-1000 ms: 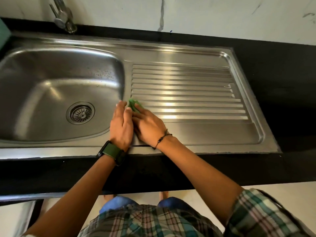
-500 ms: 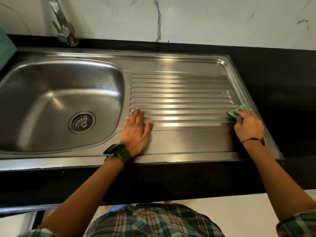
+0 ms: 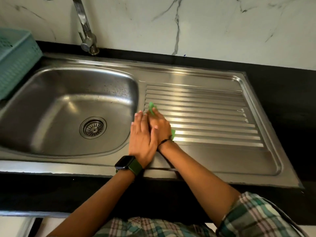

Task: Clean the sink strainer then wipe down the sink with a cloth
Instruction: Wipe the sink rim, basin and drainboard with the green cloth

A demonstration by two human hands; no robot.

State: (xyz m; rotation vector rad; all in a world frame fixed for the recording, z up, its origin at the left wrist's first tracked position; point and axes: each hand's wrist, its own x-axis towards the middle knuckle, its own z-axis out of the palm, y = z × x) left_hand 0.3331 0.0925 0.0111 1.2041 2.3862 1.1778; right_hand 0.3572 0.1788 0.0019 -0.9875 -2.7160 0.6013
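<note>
On the black desk, a steel sink spans basin and ribbed drainboard, a teal basket at its far left. At the drainboard's left edge both hands lie flat, fingers straight: the left hand overlaps the right hand, which presses a green cloth (mostly hidden) onto the ribs. The strainer sits in the basin drain.

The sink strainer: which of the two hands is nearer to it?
Left. The left hand lies just right of the sink strainer, on the basin's edge; the right hand is farther right, on the green cloth.
</note>
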